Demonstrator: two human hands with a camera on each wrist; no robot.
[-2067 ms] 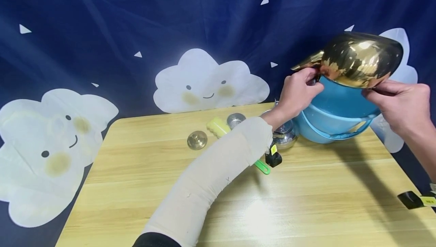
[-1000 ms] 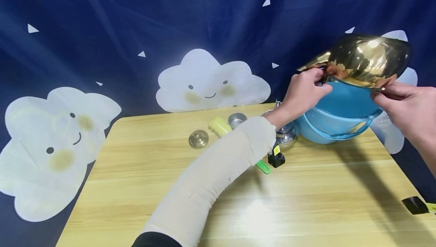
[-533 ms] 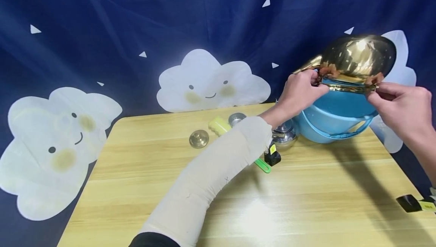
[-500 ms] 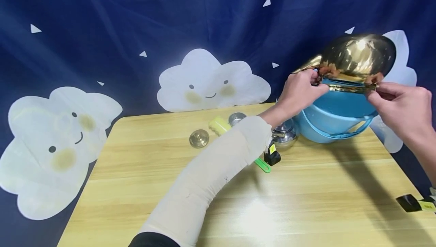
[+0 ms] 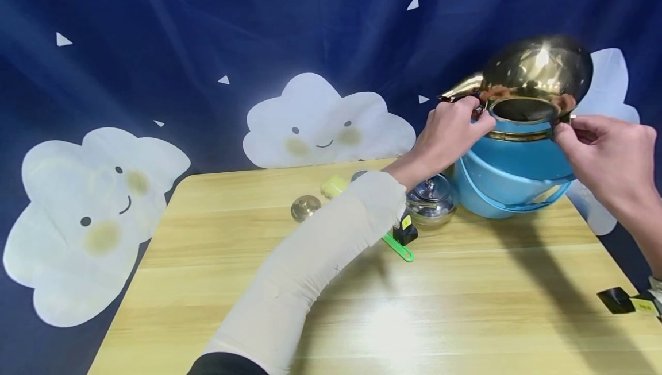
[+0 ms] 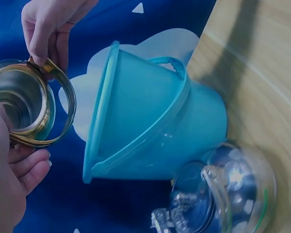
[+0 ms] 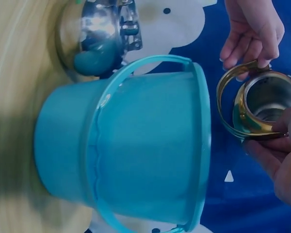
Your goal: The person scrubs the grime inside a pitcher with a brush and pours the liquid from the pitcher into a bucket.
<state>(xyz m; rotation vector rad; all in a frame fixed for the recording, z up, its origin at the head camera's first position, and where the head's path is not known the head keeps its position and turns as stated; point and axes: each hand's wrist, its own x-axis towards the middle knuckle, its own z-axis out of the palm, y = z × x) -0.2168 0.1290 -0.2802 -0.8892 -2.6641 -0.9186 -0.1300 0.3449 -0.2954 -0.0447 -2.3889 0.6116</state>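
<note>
A shiny gold teapot (image 5: 543, 70) is held tilted above the blue bucket (image 5: 496, 191), its round mouth facing the head camera and its spout to the left. My left hand (image 5: 447, 134) pinches the left end of its handle, and my right hand (image 5: 610, 159) pinches the right end. In the left wrist view the gold handle (image 6: 72, 99) arches between both hands, beside the lidless opening. The right wrist view shows the teapot's silvery inside (image 7: 269, 97) and the bucket's side (image 7: 145, 145) apart from it.
A silver kettle (image 5: 431, 203) stands left of the bucket. On the wooden table (image 5: 233, 260) lie a round metal lid (image 5: 306, 208), a yellow item (image 5: 334, 186) and a green handle (image 5: 398, 247), partly behind the left sleeve. A dark blue curtain (image 5: 207, 19) hangs behind.
The teapot has tipped so its mouth now faces the head camera and has risen slightly, with its handle hanging lower in front. Both hands keep hold and have shifted slightly upward.
</note>
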